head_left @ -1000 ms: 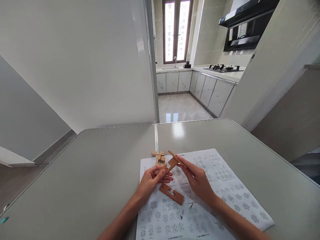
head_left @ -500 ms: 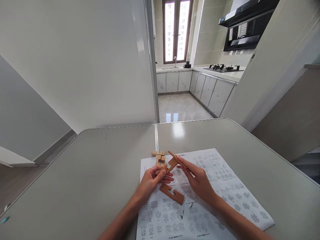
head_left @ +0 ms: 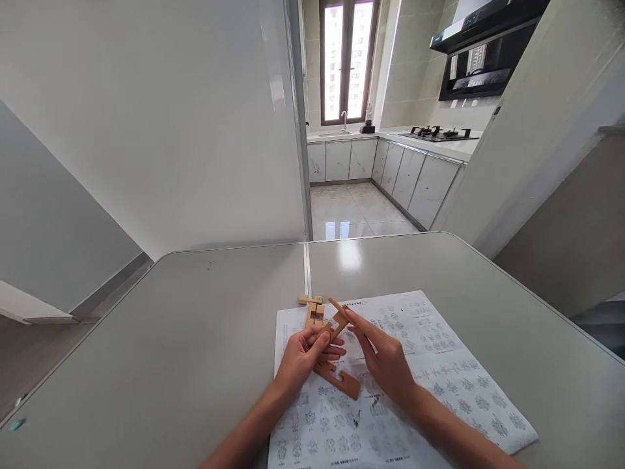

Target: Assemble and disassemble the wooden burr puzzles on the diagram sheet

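My left hand (head_left: 308, 350) grips a notched wooden puzzle piece (head_left: 336, 327) between thumb and fingers. My right hand (head_left: 383, 348) pinches a second, flat wooden piece (head_left: 336, 303), which crosses the far end of the first at an angle. The two pieces touch or overlap; my fingers hide how they fit. Below my left hand, another notched wooden piece (head_left: 346, 383) lies flat on the printed sheet (head_left: 439, 365), its upper end partly covered by the hand. Beyond my left hand sit several small light wooden blocks (head_left: 315, 312) close together.
The sheet, printed with rows of small puzzle diagrams, lies on a grey table (head_left: 195, 339) with a seam down its middle. A small teal object (head_left: 17, 425) rests near the left edge. Behind the table are a sliding door panel (head_left: 205, 130) and a kitchen.
My left hand has shifted slightly right and now covers more of the lying piece's upper end. The held pieces have moved slightly closer to me. The view has shifted a little.
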